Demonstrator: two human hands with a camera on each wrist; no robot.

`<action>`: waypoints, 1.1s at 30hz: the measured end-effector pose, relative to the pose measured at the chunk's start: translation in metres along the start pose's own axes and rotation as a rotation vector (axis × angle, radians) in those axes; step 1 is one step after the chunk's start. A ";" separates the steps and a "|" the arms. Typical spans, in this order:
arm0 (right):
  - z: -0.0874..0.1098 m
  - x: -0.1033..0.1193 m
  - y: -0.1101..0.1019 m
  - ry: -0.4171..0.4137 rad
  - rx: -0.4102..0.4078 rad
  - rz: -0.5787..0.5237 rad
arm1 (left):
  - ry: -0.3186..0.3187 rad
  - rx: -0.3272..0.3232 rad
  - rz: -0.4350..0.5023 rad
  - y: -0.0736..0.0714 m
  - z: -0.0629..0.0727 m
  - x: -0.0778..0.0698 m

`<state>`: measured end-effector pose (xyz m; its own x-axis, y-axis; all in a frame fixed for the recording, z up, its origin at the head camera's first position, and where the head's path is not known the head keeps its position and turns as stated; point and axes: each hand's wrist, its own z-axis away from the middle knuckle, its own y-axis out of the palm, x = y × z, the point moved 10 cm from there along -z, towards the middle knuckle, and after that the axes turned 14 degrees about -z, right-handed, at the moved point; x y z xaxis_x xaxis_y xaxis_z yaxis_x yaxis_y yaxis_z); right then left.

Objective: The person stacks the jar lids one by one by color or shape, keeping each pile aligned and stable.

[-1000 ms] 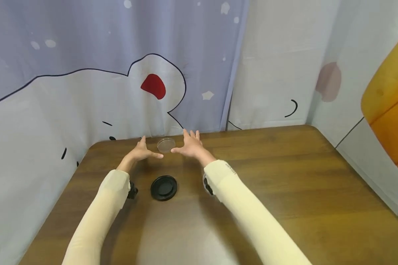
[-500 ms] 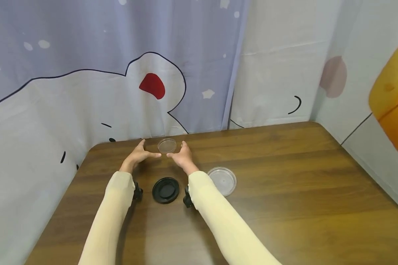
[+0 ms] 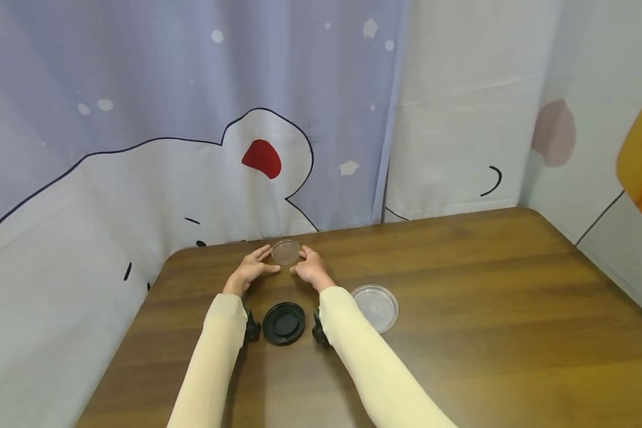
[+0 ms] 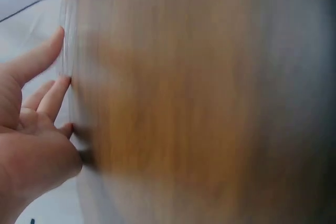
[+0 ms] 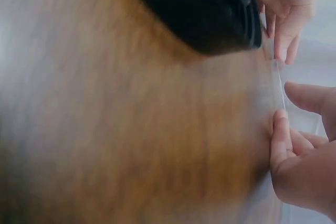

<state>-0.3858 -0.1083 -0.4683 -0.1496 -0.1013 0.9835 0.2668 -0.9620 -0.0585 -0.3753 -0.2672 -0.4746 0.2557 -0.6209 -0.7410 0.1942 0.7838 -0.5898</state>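
Observation:
A small clear round dish (image 3: 286,252) lies at the table's far edge, between my two hands. My left hand (image 3: 250,271) is at its left side, fingers extended and thumb apart; in the left wrist view its fingertips reach the rim of the dish (image 4: 67,56). From the other side comes my right hand (image 3: 311,268), its fingers at the right rim and its thumb stretched out near the front. In the right wrist view the dish (image 5: 279,85) shows edge-on between both hands' fingertips. Neither hand has visibly curled round it.
Nearer me, between my forearms, sits a black round stepped disc (image 3: 284,323). A larger clear round lid-like disc (image 3: 377,308) lies beside my right sleeve, partly hidden by it. Behind the wooden table (image 3: 460,285) hangs a printed curtain (image 3: 348,137).
Both hands have drawn in toward the clear dish, the right one moving left and closest. The larger clear disc, covered by my right arm a second ago, has come into view.

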 end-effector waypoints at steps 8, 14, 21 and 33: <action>0.000 -0.001 -0.005 -0.019 0.022 -0.059 | 0.006 -0.075 0.024 -0.004 -0.002 -0.008; 0.004 0.001 -0.005 -0.040 -0.005 -0.005 | -0.010 -0.068 -0.025 -0.005 0.004 -0.006; 0.009 -0.008 -0.003 -0.021 -0.038 -0.072 | -0.003 -0.022 -0.042 0.001 0.011 0.002; 0.008 -0.008 -0.007 0.042 -0.034 -0.278 | -0.001 0.030 -0.004 0.003 0.017 -0.004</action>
<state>-0.3785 -0.0990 -0.4748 -0.2526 0.1580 0.9546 0.1782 -0.9621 0.2064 -0.3602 -0.2622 -0.4677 0.2563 -0.6237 -0.7384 0.2238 0.7815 -0.5824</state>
